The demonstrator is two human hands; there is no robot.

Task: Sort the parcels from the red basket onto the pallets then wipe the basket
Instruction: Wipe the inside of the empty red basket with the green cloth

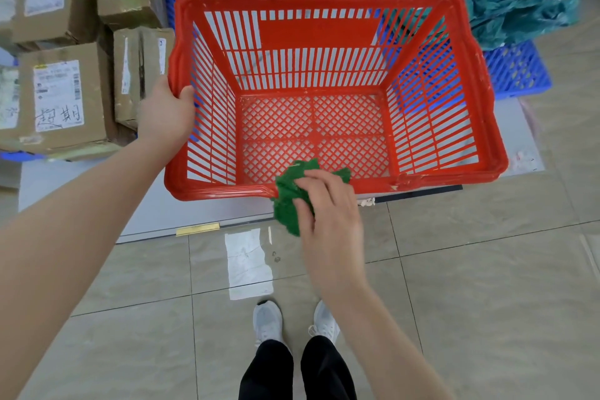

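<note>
View from a head-worn camera, looking down at a person's two bare arms reaching forward over a tiled floor.

A red basket made of slotted plastic sits in the centre of the view on a pale grey mat. It holds no parcels; its lattice bottom is bare.

The left hand grips the basket's left rim, with the thumb hooked over the edge to the inside and the palm against the outside wall. The other fingers are hidden behind the hand.

The right hand is at the near rim, right of its middle. Its fingers are curled round a crumpled green cloth, which is bunched beneath and ahead of the hand. The cloth lies over the rim. Part of it hangs down the outside, and part pokes into the basket just above the bottom. The hand itself sits on the outer, near side of the rim.

To the left of the basket, brown cardboard boxes with white printed labels are stacked close together, the nearest one just beside the left hand. At the upper right, teal plastic mailing bags with white labels are heaped on a blue pallet.

At the bottom of the view are the person's white shoes and dark trouser legs.
</note>
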